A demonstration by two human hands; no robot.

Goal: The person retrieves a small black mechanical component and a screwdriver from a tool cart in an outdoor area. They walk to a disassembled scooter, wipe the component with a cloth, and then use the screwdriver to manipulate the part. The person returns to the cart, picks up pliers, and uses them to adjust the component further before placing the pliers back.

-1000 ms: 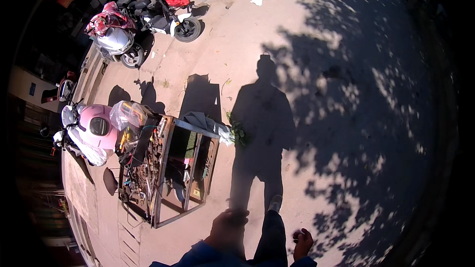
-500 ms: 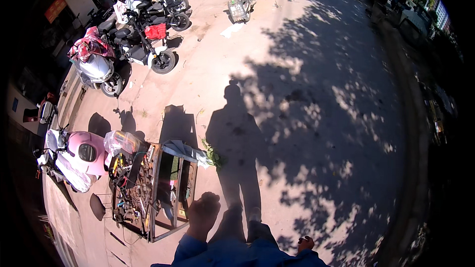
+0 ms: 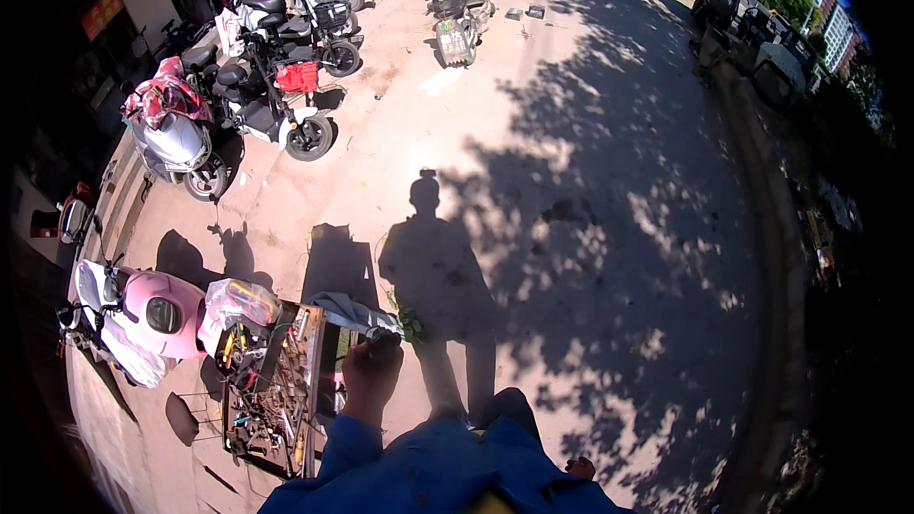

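My left hand (image 3: 369, 383) is raised in front of me, fingers curled round something small and dark (image 3: 385, 341) that I cannot make out. Just left of it stands a metal-framed cart with a tool tray (image 3: 312, 376), heaped with hand tools and loose metal parts. A clear plastic bag (image 3: 243, 303) lies at the tray's far left corner. A grey cloth (image 3: 347, 310) hangs beyond the hand, near some green leaves (image 3: 409, 324). Low at my right side, my right hand (image 3: 580, 467) shows only in part, its fingers curled; what they hold, if anything, is hidden.
A pink scooter (image 3: 162, 314) stands left of the cart. Farther off at the left are a silver scooter (image 3: 176, 143) and several parked scooters. A partly stripped scooter (image 3: 457, 38) is ahead. A low kerb (image 3: 776, 228) runs along the right, with vehicles (image 3: 762, 48) at its far end.
My left hand has moved up and a little left, over the cart's right side. A dark thing now shows at its fingers. My right hand has dropped partly behind my body.
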